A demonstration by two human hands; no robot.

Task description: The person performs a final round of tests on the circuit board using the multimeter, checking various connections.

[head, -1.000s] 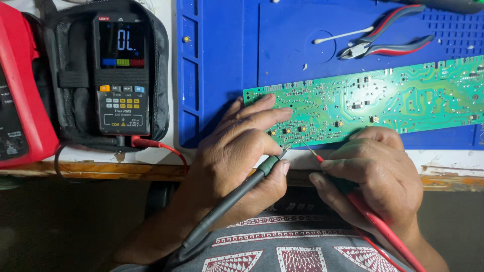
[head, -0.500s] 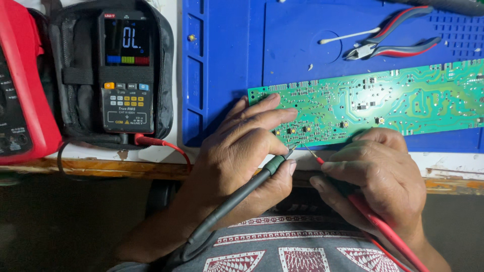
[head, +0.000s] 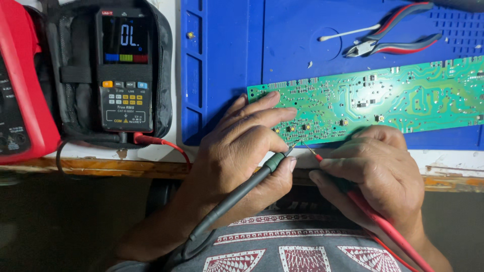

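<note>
Probes, black (head: 237, 194) in left hand (head: 242, 146), red (head: 373, 216) in right hand (head: 375, 171), meet circuit board (head: 373, 103) edge.

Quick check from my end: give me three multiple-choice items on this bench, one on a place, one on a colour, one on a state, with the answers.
1. Where do the cutters lie?
A. on the blue mat, beyond the circuit board
B. on the meter
C. in the lap

2. What colour is the probe in the right hand?
A. green
B. red
C. white

3. The meter screen is
A. dark
B. cracked
C. lit

Answers: 1 A, they rest on the mat above the board. 2 B, its shaft is red; the left hand has the black probe. 3 C, the display glows.
</note>
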